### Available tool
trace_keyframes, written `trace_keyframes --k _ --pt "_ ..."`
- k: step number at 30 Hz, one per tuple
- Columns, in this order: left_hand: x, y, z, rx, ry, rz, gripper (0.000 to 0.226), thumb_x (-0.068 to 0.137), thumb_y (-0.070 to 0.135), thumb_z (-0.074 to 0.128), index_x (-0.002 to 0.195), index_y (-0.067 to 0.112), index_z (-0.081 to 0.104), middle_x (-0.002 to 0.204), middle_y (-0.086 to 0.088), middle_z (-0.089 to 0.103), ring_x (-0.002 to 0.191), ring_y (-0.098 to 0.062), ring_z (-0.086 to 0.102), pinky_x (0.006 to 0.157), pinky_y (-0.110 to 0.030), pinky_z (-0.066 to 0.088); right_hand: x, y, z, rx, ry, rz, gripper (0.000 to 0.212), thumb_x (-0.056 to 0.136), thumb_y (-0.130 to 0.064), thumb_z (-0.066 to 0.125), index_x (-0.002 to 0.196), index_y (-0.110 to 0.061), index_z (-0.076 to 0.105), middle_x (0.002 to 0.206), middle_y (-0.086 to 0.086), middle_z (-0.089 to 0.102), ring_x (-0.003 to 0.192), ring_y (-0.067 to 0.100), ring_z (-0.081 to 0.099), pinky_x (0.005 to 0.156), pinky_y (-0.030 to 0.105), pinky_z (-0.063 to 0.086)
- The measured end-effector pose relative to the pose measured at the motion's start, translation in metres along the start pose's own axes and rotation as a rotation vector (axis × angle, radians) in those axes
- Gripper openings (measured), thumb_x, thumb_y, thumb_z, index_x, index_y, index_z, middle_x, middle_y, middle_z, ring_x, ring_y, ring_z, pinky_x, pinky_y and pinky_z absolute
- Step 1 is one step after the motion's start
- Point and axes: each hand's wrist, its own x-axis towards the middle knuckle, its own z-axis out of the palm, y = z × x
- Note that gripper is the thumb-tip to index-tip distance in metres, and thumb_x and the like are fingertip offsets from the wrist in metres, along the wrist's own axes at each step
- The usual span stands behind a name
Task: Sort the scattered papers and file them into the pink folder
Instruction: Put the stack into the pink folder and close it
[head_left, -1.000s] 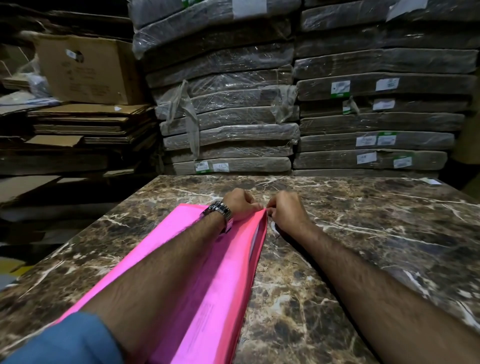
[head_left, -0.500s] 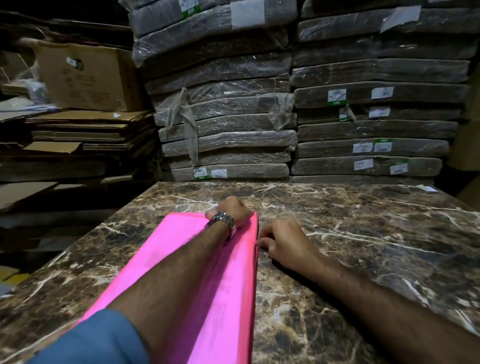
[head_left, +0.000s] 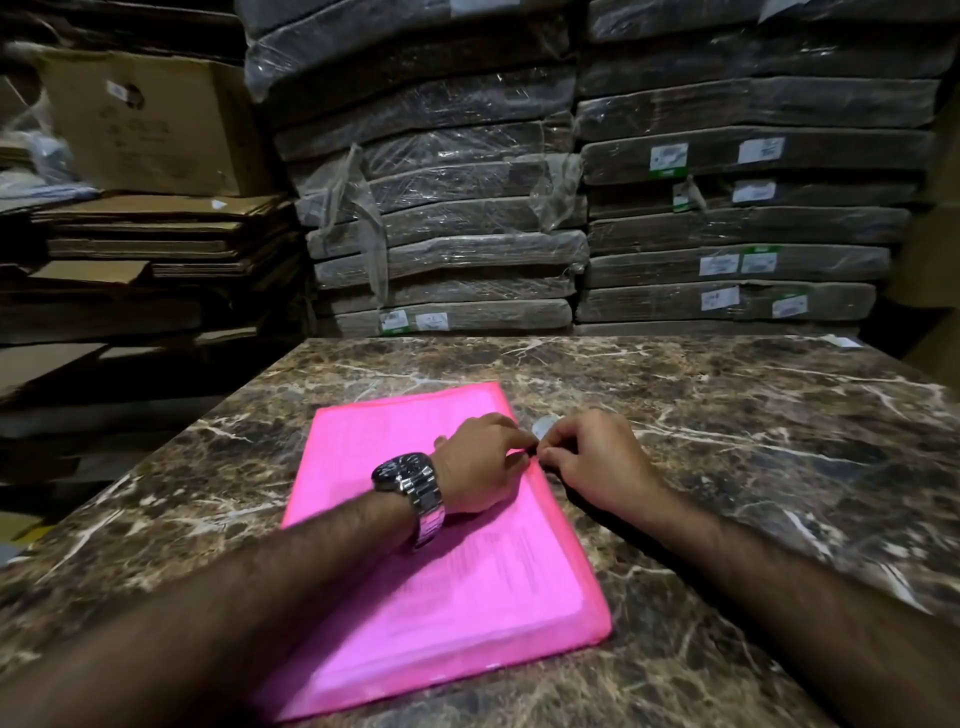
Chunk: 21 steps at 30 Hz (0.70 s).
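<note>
Wrapped bundles (head_left: 441, 208), perhaps boards, stacked behind marble table (head_left: 727, 441); cardboard box (head_left: 145, 119) at left

The folder (head_left: 467, 597) lies flat on the table (head_left: 753, 441), left of its middle and reaching toward the near edge. The left hand (head_left: 478, 467) rests on the folder by its right edge, while the right hand (head_left: 597, 462) sits on the table just beside that edge, and the fingertips of both meet there. Behind the table, two stacks of wrapped bundles (head_left: 441, 208) stand side by side, and to their left a box (head_left: 150, 119) sits on a pile of flattened cardboard (head_left: 156, 234).
</note>
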Motion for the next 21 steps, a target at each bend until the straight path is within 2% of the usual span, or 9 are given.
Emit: trace_keyframes --k 2,4,6,8,13,17,21 --pt "-0.004 0.001 0.005 0.013 0.013 -0.056 0.040 0.090 0.038 0.039 0.124 0.033 0.059 0.126 -0.002 0.057 0.117 -0.023 0.051 0.089 -0.052 0.048 -0.004 -0.003 -0.002 -0.031 -0.021 -0.006 0.010 0.080 -0.009 0.070 0.074 -0.011 0.077 0.074 0.002 0.075 0.067 0.011 0.065 0.054 0.014 0.040" --pt "-0.005 0.004 0.005 0.057 -0.009 -0.096 0.035 0.095 0.037 0.041 0.127 0.036 0.056 0.132 0.000 0.051 0.122 -0.023 0.046 0.090 -0.057 0.047 -0.014 -0.004 -0.009 -0.051 -0.071 -0.016 0.011 0.081 -0.009 0.070 0.072 -0.011 0.076 0.069 0.001 0.073 0.058 0.003 0.059 0.051 0.008 0.036" --pt "-0.006 0.007 0.004 0.080 -0.019 -0.097 0.034 0.097 0.036 0.041 0.127 0.035 0.056 0.135 0.000 0.049 0.125 -0.024 0.045 0.091 -0.059 0.046 -0.031 -0.005 -0.021 -0.065 -0.165 -0.037 0.019 0.082 -0.010 0.070 0.064 -0.017 0.071 0.060 -0.006 0.066 0.049 -0.006 0.053 0.049 0.007 0.038" --pt "-0.008 0.008 0.004 0.097 -0.024 -0.108 0.034 0.098 0.037 0.039 0.128 0.033 0.055 0.135 -0.001 0.048 0.125 -0.024 0.045 0.091 -0.060 0.045 -0.054 -0.007 -0.037 -0.081 -0.285 -0.063 0.029 0.083 -0.013 0.071 0.058 -0.026 0.063 0.059 -0.009 0.063 0.052 -0.005 0.052 0.052 0.009 0.038" --pt "-0.011 0.017 0.001 0.130 -0.050 -0.121 0.034 0.100 0.034 0.036 0.129 0.029 0.053 0.138 -0.002 0.045 0.125 -0.025 0.044 0.091 -0.065 0.042 -0.103 -0.011 -0.071 0.116 -0.528 -0.016 0.019 0.084 -0.013 0.070 0.067 -0.022 0.069 0.061 -0.010 0.063 0.059 -0.002 0.051 0.059 0.018 0.041" --pt "-0.013 0.018 0.000 0.134 -0.066 -0.135 0.036 0.100 0.035 0.034 0.131 0.029 0.051 0.140 -0.002 0.043 0.126 -0.026 0.042 0.093 -0.066 0.040 -0.110 -0.008 -0.077 0.254 -0.560 0.003 0.015 0.084 -0.008 0.070 0.070 -0.011 0.071 0.057 -0.010 0.057 0.055 0.003 0.046 0.053 0.018 0.036" --pt "-0.016 0.020 0.000 0.120 -0.044 -0.142 0.036 0.100 0.035 0.034 0.131 0.029 0.052 0.138 -0.001 0.046 0.124 -0.025 0.045 0.094 -0.065 0.040 -0.107 -0.006 -0.077 0.255 -0.547 0.028 0.015 0.085 -0.016 0.072 0.076 -0.005 0.074 0.060 -0.006 0.065 0.054 0.007 0.052 0.050 0.020 0.040"
